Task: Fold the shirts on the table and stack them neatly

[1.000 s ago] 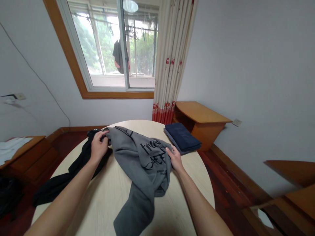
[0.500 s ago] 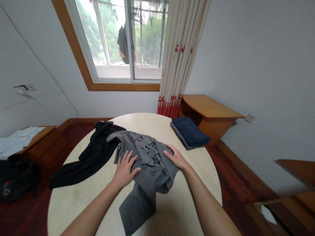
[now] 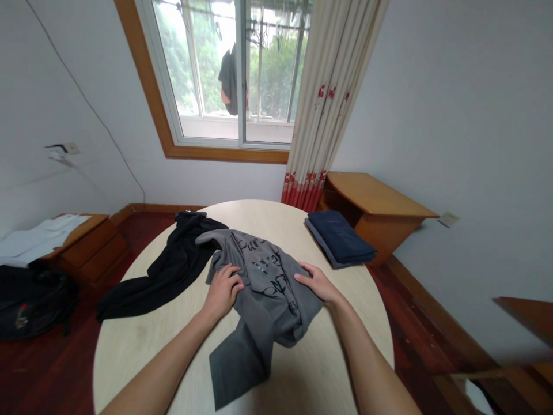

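Observation:
A crumpled grey long-sleeved shirt (image 3: 263,282) with black lettering lies on the round table, one sleeve stretched toward me. At its left side, the fingers of my left hand (image 3: 223,291) are curled in, gripping the cloth. My right hand (image 3: 318,283) holds the shirt's right edge, thumb on top and fingers along the far side. To the left, a black garment (image 3: 173,268) is spread out in a long bunch, close against the grey shirt. A folded dark blue garment (image 3: 341,235) rests on a greyer folded one at the table's right.
The pale round table (image 3: 138,351) bears all these clothes. Behind it stand a wooden desk (image 3: 380,193) and a long curtain (image 3: 332,104) beside the window. On the left are a wooden cabinet (image 3: 97,248) with white sheets and a black backpack (image 3: 34,302).
My left hand's spread fingers have curled into the grey shirt. My right hand stays at the shirt's right edge. The whole view has shifted slightly.

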`<move>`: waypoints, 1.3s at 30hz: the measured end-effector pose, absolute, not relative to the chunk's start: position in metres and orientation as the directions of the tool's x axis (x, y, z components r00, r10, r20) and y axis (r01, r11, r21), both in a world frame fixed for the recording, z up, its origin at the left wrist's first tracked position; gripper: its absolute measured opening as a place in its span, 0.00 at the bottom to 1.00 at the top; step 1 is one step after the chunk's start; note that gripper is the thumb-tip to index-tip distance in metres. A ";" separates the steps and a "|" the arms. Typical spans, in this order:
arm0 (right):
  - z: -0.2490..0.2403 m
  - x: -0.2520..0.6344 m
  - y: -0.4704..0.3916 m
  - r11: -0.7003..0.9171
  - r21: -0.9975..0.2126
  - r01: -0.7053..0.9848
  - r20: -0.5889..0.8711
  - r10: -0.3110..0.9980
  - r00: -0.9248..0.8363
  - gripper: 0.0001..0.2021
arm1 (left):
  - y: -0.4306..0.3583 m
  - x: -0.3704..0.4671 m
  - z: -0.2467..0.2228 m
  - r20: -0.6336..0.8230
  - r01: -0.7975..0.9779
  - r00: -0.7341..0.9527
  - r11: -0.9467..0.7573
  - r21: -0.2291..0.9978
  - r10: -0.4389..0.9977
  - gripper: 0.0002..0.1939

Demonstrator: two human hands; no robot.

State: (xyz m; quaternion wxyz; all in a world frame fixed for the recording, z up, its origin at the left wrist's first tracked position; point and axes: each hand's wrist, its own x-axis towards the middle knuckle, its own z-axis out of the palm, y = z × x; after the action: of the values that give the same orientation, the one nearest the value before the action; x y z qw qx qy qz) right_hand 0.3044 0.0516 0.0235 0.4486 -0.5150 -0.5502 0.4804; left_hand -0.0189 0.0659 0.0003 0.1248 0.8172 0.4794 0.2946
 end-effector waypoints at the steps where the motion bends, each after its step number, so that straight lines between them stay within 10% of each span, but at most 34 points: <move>1: 0.027 0.307 0.051 0.014 -0.992 0.127 0.010 0.999 -0.034 0.30 | 0.068 -0.020 -0.001 0.381 0.691 0.363 -0.520 0.501 0.850 0.09; 7: 0.053 0.319 0.039 0.125 -0.992 -0.009 0.123 0.985 0.123 0.30 | 0.076 -0.027 0.000 0.439 0.563 0.274 -0.513 0.648 0.856 0.09; 14: 0.068 0.331 0.011 -0.062 -0.997 -0.055 -0.046 0.964 -0.263 0.47 | 0.066 -0.040 0.027 0.455 0.556 0.119 -0.439 0.705 0.882 0.14; 18: 0.044 0.323 0.035 -0.138 -0.990 0.032 -0.142 0.962 -0.235 0.40 | 0.060 -0.045 0.032 0.449 0.643 0.057 -0.377 0.667 0.892 0.16; 22: 0.012 0.296 0.061 -0.072 -0.989 0.129 -0.074 0.997 -0.009 0.34 | 0.063 -0.043 0.023 0.435 0.693 0.141 -0.402 0.598 0.889 0.18; 31: -0.009 0.224 0.054 -0.060 -0.997 0.040 -0.067 0.980 -0.187 0.48 | 0.052 -0.023 0.022 0.273 0.752 0.409 -0.491 0.439 0.871 0.13; 39: 0.016 0.219 0.049 -0.048 -0.996 -0.077 -0.020 0.943 -0.332 0.33 | 0.058 -0.026 0.025 0.347 0.408 0.250 -0.424 0.809 0.904 0.12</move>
State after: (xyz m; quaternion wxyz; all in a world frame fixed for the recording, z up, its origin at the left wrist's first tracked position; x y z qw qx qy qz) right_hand 0.2188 0.0491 0.0164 0.4209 -0.3963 -0.5465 0.6059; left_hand -0.0255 0.0581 0.0248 0.2964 0.7328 0.4476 0.4180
